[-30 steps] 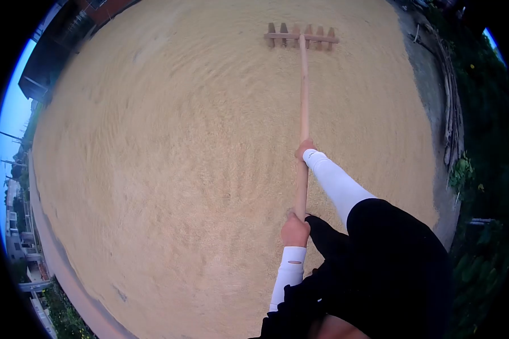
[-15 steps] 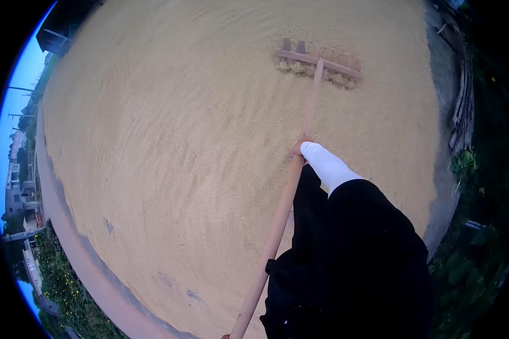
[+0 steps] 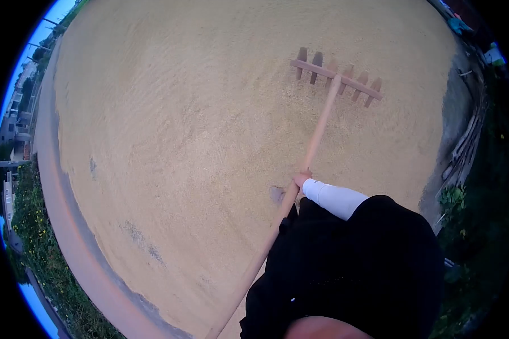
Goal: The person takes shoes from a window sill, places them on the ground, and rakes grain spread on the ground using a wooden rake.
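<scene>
- The right hand is clamped around a long brown wooden rake.
- Its six-toothed head is over the tan grain layer's far right part.
- The left hand's grip cannot be seen.

Bare right hand, white fitted forearm sleeve, black top

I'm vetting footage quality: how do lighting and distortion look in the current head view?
Head view: wide-lens distortion bows the concrete strip, and the corners are black; head view: soft, even light on the grain, without hard shadows; head view, right edge: foliage sinks into darkness, while the wooden rake remains readable.
</scene>
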Tool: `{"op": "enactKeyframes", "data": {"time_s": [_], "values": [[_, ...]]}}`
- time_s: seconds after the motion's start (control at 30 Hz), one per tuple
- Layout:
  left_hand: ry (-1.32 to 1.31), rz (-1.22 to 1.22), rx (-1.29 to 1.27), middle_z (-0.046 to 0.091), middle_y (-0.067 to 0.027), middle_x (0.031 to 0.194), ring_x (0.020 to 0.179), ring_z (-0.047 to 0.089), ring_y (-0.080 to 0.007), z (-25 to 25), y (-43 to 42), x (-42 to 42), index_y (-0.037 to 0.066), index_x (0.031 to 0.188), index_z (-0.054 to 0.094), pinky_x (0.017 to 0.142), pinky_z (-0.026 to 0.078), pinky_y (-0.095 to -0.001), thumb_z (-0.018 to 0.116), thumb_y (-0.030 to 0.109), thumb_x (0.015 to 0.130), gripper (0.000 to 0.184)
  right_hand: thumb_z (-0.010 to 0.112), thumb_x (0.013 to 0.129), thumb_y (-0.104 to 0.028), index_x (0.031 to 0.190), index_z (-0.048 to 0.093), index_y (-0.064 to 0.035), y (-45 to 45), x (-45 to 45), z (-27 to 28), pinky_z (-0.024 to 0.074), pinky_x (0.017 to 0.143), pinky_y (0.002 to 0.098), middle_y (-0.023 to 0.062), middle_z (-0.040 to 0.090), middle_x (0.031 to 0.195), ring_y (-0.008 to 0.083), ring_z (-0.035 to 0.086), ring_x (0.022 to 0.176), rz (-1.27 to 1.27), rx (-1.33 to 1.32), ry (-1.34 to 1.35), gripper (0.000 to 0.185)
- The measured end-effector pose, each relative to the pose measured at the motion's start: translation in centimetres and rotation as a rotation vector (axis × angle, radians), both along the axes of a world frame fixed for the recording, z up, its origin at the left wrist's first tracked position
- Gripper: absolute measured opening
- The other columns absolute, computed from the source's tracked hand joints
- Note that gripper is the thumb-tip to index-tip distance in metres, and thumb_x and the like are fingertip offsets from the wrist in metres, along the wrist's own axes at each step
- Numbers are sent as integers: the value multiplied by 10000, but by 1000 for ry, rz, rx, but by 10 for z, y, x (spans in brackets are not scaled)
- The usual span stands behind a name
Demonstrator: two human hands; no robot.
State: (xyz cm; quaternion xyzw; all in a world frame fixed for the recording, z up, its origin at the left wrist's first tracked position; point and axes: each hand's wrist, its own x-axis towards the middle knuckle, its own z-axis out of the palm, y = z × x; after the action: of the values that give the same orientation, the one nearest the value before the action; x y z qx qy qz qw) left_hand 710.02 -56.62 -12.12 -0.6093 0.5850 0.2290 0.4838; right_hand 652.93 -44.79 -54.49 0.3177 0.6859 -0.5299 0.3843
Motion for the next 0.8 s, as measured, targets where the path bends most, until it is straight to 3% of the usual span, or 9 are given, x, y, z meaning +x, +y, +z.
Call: {"op": "enactKeyframes", "data": {"time_s": [0.03,0.07,0.23,0.3,0.37,0.4,0.5,0.57,0.8], "values": [[79,-74,23,588,-116,656,648,573,-293,-36,14,-11,98,788,598,588,463,-381,619,187,560,246,553,670,-43,1001,385,55,15,-29,-44,477,612,413,191,514,870,288,550,756,65,75,63,384],[151,-130,27,592,-118,654,652,577,-300,-67,29,-29,103,775,604,595,466,-384,624,193,549,244,561,673,-68,959,433,66,13,-49,19,472,597,411,183,529,857,277,552,740,-17,110,90,341],[493,-408,-198,591,-129,708,642,576,-300,-170,76,-212,122,836,588,574,462,-396,554,115,578,260,570,696,-94,980,428,41,37,-81,-14,486,595,436,176,517,917,282,553,732,123,205,162,345],[671,-448,-248,571,-124,636,619,575,-292,-191,103,-269,75,716,540,546,459,-387,554,104,594,127,567,695,-102,972,430,39,53,-73,0,480,588,428,172,522,862,284,551,707,151,191,143,340],[783,-438,-285,561,-131,604,590,576,-288,-191,116,-294,59,733,518,514,454,-388,552,102,598,146,547,698,-85,945,426,62,75,-90,-26,479,562,410,162,526,802,273,544,622,151,123,189,312],[832,-422,-257,559,-129,588,569,575,-286,-187,113,-297,54,742,514,500,454,-383,558,105,598,160,551,679,-69,1028,379,88,72,-94,1,489,616,415,199,518,910,307,559,726,198,14,95,419],[914,-360,-244,564,-139,608,581,576,-284,-178,123,-267,40,746,505,497,453,-381,558,96,606,160,517,694,-56,994,407,93,68,-71,21,494,618,411,194,517,881,303,563,690,244,137,36,353],[925,-338,-274,566,-143,621,592,577,-284,-178,116,-223,38,748,504,499,452,-381,555,94,609,158,527,685,-63,1000,401,98,72,-41,-15,488,650,401,195,515,891,301,562,724,271,78,2,376],[775,-193,-216,571,-144,665,681,575,-305,-177,74,33,52,784,492,598,442,-412,536,136,658,158,506,686,-56,947,404,62,10,231,-19,488,623,396,177,521,826,285,548,696,246,63,45,305]]}}
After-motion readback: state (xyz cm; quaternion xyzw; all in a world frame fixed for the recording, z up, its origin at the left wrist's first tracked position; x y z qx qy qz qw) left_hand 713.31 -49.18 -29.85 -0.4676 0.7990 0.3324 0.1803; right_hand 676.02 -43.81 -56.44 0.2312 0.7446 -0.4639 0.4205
